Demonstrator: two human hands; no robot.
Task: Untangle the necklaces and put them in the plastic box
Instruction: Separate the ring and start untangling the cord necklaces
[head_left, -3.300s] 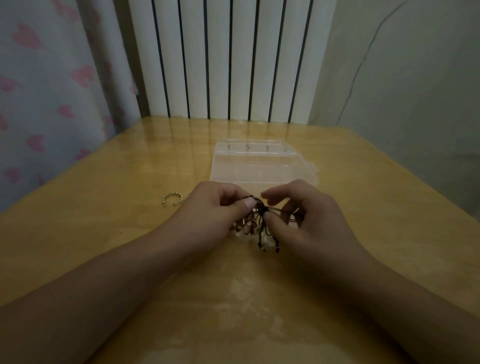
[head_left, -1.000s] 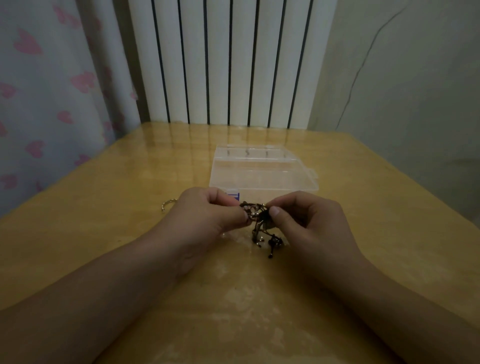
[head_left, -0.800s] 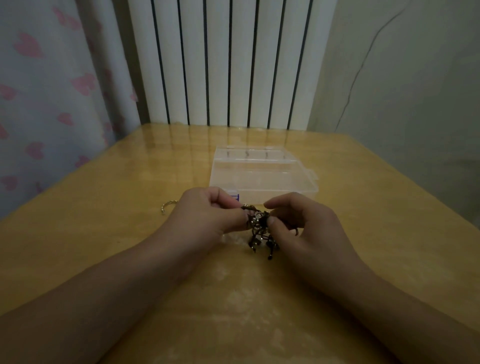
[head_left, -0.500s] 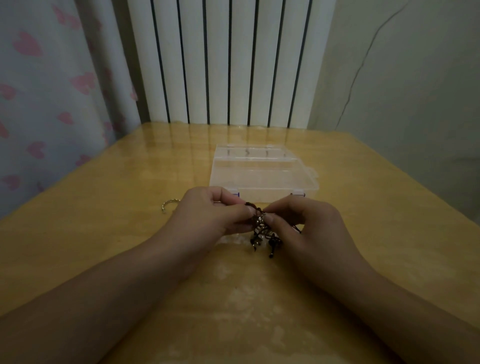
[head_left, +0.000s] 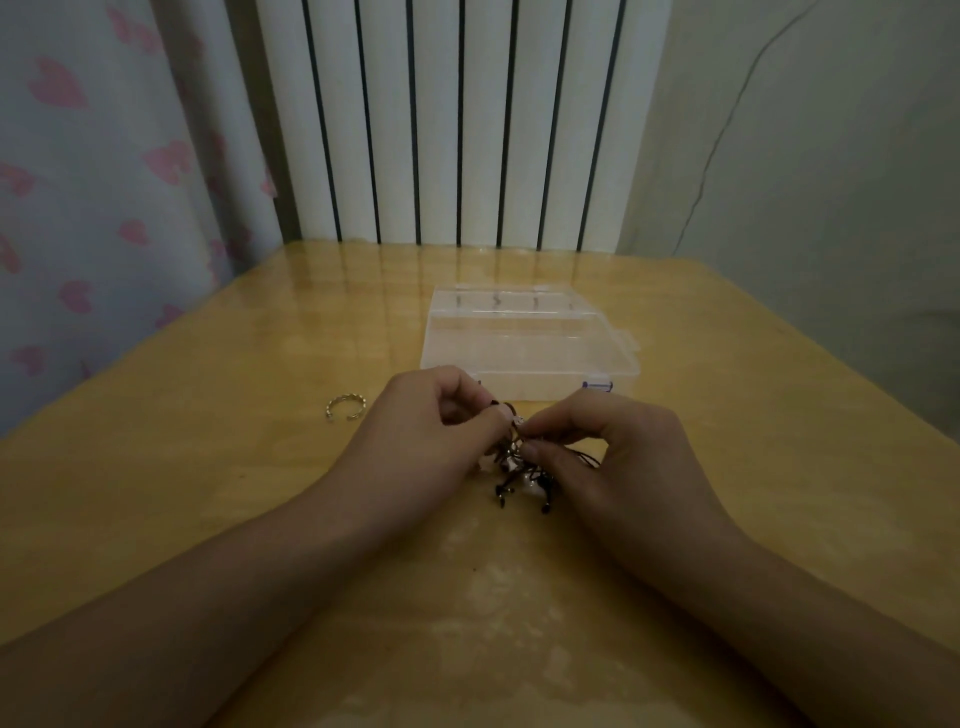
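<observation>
A tangle of dark-corded necklaces (head_left: 521, 475) with pale beads lies between my hands at the table's middle. My left hand (head_left: 434, 428) pinches the tangle's top from the left. My right hand (head_left: 613, 460) pinches it from the right with thumb and forefinger, and some cords run under its palm. Loose cord ends hang down onto the table. Just behind my hands sits the clear plastic box (head_left: 524, 343), with its lid closed.
A small gold open ring (head_left: 345, 406) lies on the wooden table (head_left: 218, 467) left of my left hand. A white ribbed radiator (head_left: 457, 119) stands behind the table, a heart-print curtain (head_left: 93, 197) at the left, a wall at the right.
Both hands have kept working the tangle in the same spot; my fingertips have drawn closer together on it, and the bundle hangs slightly lower toward the table.
</observation>
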